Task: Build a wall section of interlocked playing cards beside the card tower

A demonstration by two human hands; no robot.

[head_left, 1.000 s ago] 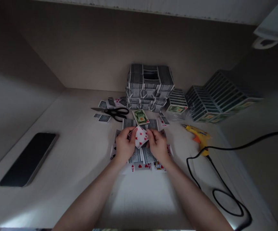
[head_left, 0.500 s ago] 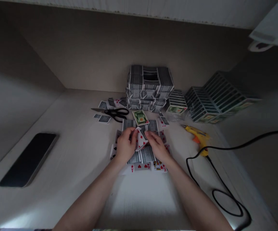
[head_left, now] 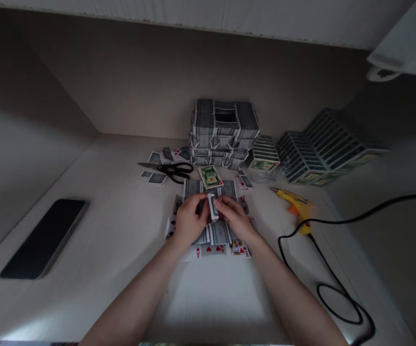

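My left hand [head_left: 190,218] and my right hand [head_left: 234,220] meet over a folded playing card [head_left: 213,207], held upright between their fingers and seen nearly edge-on, with its grey-blue patterned back showing. Beneath my hands lie playing cards [head_left: 208,230] set out on the white table [head_left: 121,230], backs up in the middle and red faces along the near edge. A card with a green pattern [head_left: 211,177] lies just beyond my fingertips. Each hand hides part of the layout.
A tall stacked structure of playing cards [head_left: 224,132] stands against the back wall, with card rows [head_left: 328,146] to its right. Black scissors [head_left: 174,169], loose cards, a yellow glue gun [head_left: 296,204] with a black cable [head_left: 323,269], and a dark phone [head_left: 44,239] lie around.
The card has turned from showing its red diamond face to standing nearly edge-on with its back showing. My hands have drawn closer together around it.
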